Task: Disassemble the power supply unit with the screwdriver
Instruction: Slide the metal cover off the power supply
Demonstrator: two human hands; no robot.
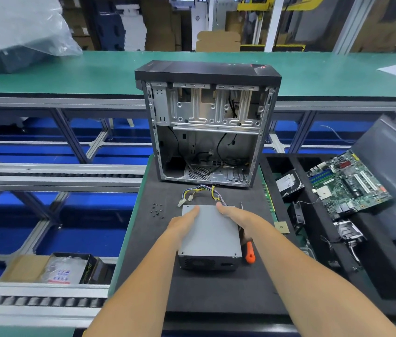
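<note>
The grey sheet-metal power supply unit (210, 235) lies flat mid-bench on the dark foam mat (216, 293), long axis running away from the person. Both hands press its lid with fingers flat, grasping nothing: left hand (184, 223), right hand (237, 217). The orange-handled screwdriver (249, 250) lies just beside the unit's right edge, parallel to it, under the right wrist, so the right hand is nearer.

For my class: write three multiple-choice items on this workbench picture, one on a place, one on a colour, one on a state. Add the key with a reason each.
1. Where does the screwdriver lie?
A. right of the power supply unit
B. inside the computer case
C. on the motherboard

2. What colour is the end of its handle?
A. blue
B. orange
C. white

3. What are both hands doing?
A. resting on the unit's top
B. holding the screwdriver
C. picking up screws

Key: A, it lies on the mat by the unit's right edge; B, the handle end is orange; A, left hand and right hand lie on the grey cover.
</note>
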